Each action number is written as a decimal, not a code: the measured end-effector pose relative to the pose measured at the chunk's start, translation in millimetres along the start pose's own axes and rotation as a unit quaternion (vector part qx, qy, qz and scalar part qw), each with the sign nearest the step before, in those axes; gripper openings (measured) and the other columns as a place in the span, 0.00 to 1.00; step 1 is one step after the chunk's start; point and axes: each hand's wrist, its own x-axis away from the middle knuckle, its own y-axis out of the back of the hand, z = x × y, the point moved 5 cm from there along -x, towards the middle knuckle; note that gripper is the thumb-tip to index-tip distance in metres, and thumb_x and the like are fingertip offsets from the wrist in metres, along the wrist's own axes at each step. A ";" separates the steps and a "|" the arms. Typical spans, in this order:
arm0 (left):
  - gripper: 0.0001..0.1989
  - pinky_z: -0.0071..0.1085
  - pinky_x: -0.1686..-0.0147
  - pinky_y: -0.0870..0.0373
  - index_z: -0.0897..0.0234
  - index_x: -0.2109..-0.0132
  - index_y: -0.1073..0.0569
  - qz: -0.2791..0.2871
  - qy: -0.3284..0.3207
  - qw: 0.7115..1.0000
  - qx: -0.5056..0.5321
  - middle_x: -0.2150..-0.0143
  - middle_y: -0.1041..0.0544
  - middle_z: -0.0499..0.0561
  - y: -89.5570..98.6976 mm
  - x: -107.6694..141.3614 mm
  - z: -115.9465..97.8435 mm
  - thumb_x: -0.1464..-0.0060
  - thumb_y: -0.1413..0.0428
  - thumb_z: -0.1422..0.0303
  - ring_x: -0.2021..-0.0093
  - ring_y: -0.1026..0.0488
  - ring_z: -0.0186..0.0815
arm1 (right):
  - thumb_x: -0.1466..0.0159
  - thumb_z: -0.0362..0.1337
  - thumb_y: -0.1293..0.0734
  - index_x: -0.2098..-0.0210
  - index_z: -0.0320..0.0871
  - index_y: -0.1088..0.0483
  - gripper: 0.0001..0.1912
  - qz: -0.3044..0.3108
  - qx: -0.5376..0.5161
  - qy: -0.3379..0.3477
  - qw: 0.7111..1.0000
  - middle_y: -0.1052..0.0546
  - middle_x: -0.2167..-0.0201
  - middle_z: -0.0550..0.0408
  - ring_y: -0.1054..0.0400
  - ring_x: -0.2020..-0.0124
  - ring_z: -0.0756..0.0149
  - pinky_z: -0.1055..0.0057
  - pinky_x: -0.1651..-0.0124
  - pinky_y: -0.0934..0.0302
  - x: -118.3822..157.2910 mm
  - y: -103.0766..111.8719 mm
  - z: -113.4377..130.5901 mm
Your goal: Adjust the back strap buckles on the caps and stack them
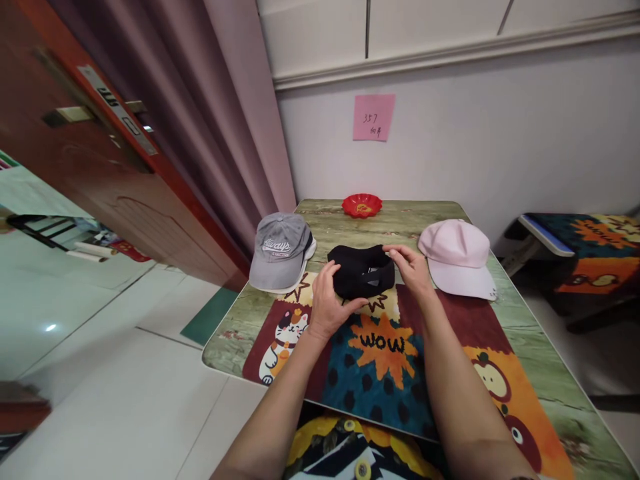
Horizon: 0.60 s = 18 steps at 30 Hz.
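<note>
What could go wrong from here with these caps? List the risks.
The gray cap sits right by the left edge of the table; a bump could tip it off.
The right hand is close beside the pink cap and might nudge it.
The black cap looks soft, so squeezing might crease it.

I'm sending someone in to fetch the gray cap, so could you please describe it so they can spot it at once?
On the green wood-patterned table, look to the left end, beside the mauve curtain. The gray cap sits there over a paler one; white "Always" lettering sets it apart from the plain pink cap.
</note>
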 end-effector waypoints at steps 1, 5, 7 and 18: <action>0.36 0.51 0.35 0.37 0.65 0.39 0.36 0.000 -0.015 1.000 -0.002 0.36 0.33 0.67 4.6 -4.2 -4.6 0.46 0.38 0.48 0.33 0.36 0.52 | 0.34 0.49 0.35 0.56 0.45 0.21 0.17 0.013 0.028 0.014 0.999 0.18 0.56 0.50 0.25 0.50 0.55 0.58 0.42 0.36 -1.3 2.8 14.5; 0.15 0.44 0.36 0.36 0.64 0.43 0.29 -0.010 -0.013 1.000 -0.019 0.37 0.30 0.62 20.4 -25.9 -17.7 0.33 0.50 0.65 0.36 0.32 0.44 | 0.36 0.50 0.30 0.56 0.47 0.21 0.16 0.144 0.112 0.057 0.982 0.18 0.53 0.52 0.25 0.50 0.56 0.62 0.46 0.36 -1.1 -0.2 73.3; 0.14 0.42 0.37 0.33 0.64 0.45 0.27 0.026 0.000 0.999 -0.032 0.38 0.28 0.60 20.7 -40.0 -23.6 0.35 0.50 0.69 0.38 0.30 0.43 | 0.41 0.52 0.26 0.57 0.49 0.21 0.18 0.240 0.161 0.053 0.956 0.17 0.56 0.54 0.24 0.54 0.57 0.64 0.50 0.35 3.7 -10.2 92.2; 0.17 0.33 0.49 0.28 0.57 0.50 0.21 0.370 -0.053 0.927 0.012 0.50 0.18 0.49 -53.1 -96.1 -75.2 0.40 0.51 0.74 0.49 0.23 0.39 | 0.44 0.41 0.25 0.70 0.46 0.26 0.08 0.318 0.314 -0.043 0.894 0.20 0.71 0.58 0.29 0.70 0.65 0.70 0.68 0.44 11.8 1.3 81.8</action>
